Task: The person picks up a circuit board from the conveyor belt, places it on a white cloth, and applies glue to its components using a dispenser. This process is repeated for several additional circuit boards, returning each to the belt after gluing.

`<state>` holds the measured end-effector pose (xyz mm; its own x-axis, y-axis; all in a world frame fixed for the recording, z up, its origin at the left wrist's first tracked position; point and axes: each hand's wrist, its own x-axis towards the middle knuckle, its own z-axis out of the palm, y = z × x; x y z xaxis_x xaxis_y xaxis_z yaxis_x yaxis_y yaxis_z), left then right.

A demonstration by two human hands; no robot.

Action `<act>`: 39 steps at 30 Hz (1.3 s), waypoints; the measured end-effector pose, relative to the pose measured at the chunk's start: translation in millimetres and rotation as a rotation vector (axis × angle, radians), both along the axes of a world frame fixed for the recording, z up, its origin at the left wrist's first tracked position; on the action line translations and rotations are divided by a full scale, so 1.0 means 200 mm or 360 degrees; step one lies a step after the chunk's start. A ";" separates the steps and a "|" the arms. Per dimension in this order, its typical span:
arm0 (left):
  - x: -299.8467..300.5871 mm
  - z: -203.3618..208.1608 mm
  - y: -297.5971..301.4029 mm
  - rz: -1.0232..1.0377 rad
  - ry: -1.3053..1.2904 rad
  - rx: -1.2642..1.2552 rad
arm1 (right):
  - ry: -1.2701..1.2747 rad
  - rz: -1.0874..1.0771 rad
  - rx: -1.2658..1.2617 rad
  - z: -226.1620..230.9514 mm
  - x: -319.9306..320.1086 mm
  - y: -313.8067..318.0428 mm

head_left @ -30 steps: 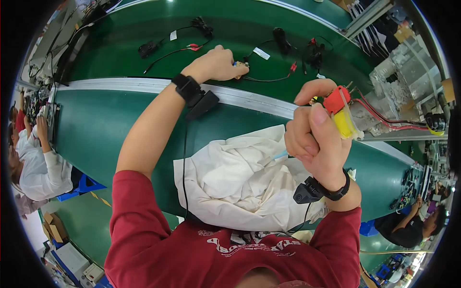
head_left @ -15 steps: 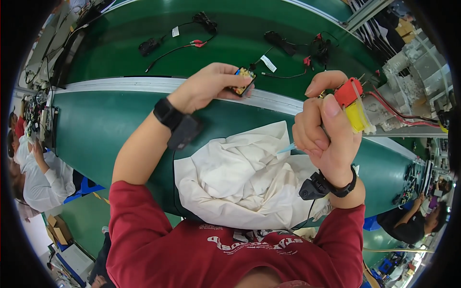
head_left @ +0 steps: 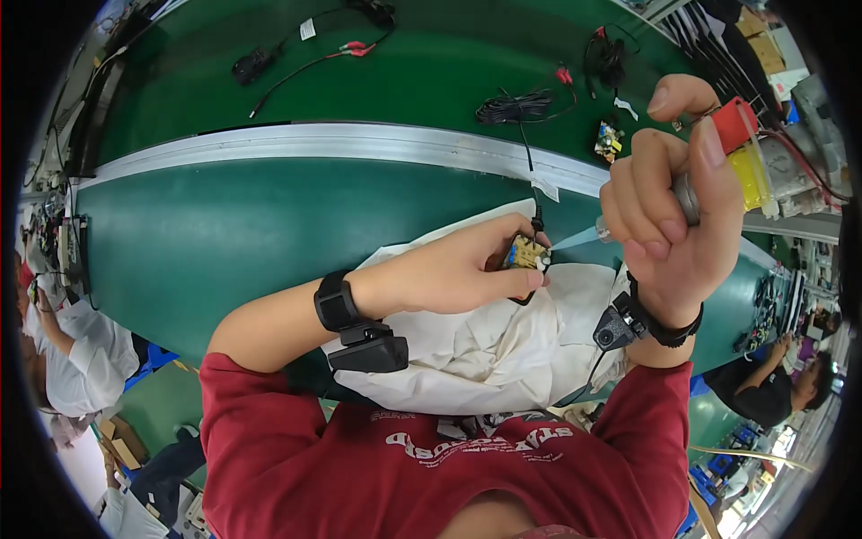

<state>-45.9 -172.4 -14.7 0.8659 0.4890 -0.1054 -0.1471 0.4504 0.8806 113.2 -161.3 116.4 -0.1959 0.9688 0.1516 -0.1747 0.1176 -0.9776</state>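
My left hand (head_left: 467,269) is closed round a small circuit board (head_left: 526,255) set in a black shell, its yellowish components facing up. A black cable (head_left: 537,220) leads from the board's far end. My right hand (head_left: 669,193) grips a dispensing tool with a red block (head_left: 734,126) and a yellow part (head_left: 748,175) at its upper end. From below its fingers the pale blue tapered nozzle (head_left: 577,239) points left, its tip at or very near the board's right edge. Under both hands is a crumpled white cloth (head_left: 449,346).
A metal rail (head_left: 305,139) crosses the green bench (head_left: 197,216). Beyond it lie black cables (head_left: 516,106) with red clips and another circuit board (head_left: 609,141). Wires run from the tool to the right. Other people (head_left: 763,386) sit at both sides.
My left hand has brought the circuit board nearer, from over the rail to above the cloth beside the nozzle. My right hand has moved right, still holding the tool.
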 end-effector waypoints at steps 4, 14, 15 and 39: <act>0.02 -0.02 -0.02 0.0051 0.0070 -0.0153 | -0.0133 -0.0021 -0.0075 0.04 -0.08 -0.05; 0.03 0.01 -0.06 0.0340 0.0046 -0.0368 | -0.0213 -0.0018 -0.0189 0.01 -0.14 -0.05; 0.03 0.01 -0.06 0.0335 0.0085 -0.0335 | -0.0212 -0.0005 -0.0196 0.01 -0.14 -0.04; 0.01 -0.01 -0.05 0.0322 0.0107 -0.0241 | 0.0410 0.0411 -0.0196 -0.06 -0.06 -0.01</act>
